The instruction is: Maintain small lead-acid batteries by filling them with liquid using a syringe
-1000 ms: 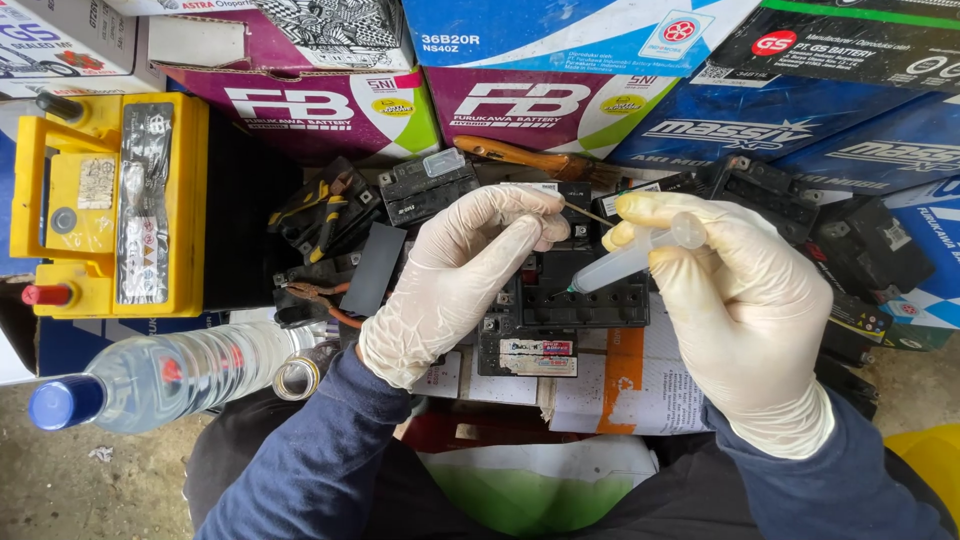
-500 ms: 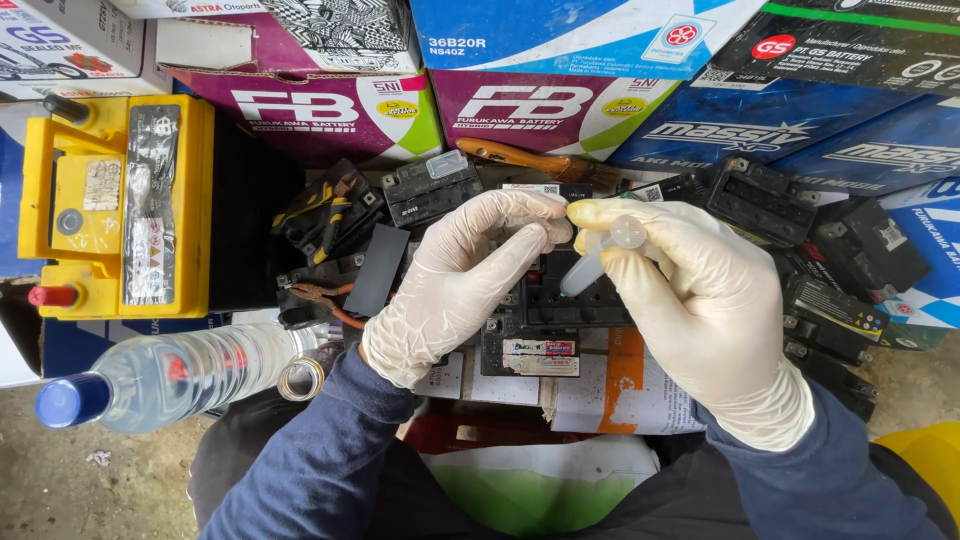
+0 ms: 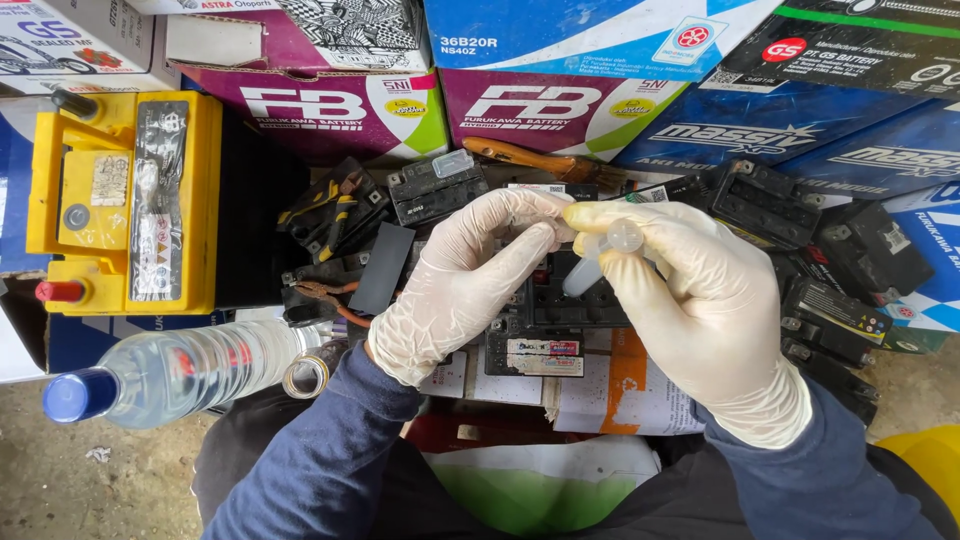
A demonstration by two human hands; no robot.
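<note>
I see a small clear syringe (image 3: 600, 255) pinched in the fingers of my right hand (image 3: 700, 310), its tip slanting down toward the open top of a small black battery (image 3: 570, 300) that sits at the middle of the pile in front of me. My left hand (image 3: 465, 285) reaches in from the other side, its fingers curled narrow, with the tips meeting the right hand's fingertips just at the syringe's upper end; whether they grip the syringe itself I cannot tell. Both hands wear pale thin gloves. Around the battery lie more black batteries (image 3: 765, 200) and a brown brush (image 3: 530, 160). Well off to the left stand a yellow battery (image 3: 125, 200) and, nearer me, a clear water bottle with a blue cap (image 3: 180, 370) lying on its side. Colourful cardboard boxes (image 3: 330, 105) line the back.
</note>
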